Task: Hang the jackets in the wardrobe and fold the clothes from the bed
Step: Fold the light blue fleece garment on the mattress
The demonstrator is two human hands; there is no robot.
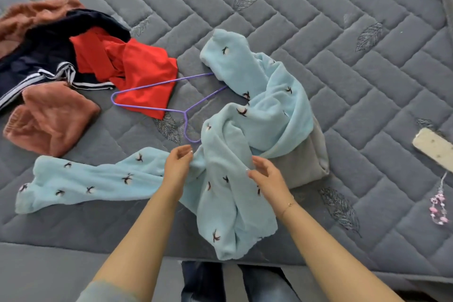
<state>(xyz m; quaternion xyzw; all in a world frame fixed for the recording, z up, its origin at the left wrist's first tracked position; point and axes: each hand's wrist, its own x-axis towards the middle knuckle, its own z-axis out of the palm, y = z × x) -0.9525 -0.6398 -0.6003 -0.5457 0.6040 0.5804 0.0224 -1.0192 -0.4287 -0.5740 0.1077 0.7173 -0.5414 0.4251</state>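
A light blue fleece jacket (245, 144) lies crumpled on the bed (343, 56), one sleeve stretching left. The left hand (177, 163) pinches its fabric; the right hand (263, 171) hovers with relaxed fingers.

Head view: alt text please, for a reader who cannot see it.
Two bare hands, left hand and right hand, reach onto a rumpled light blue fleece garment on a grey quilted bed. A purple wire hanger lies beside it, partly under a red garment in a clothes pile.
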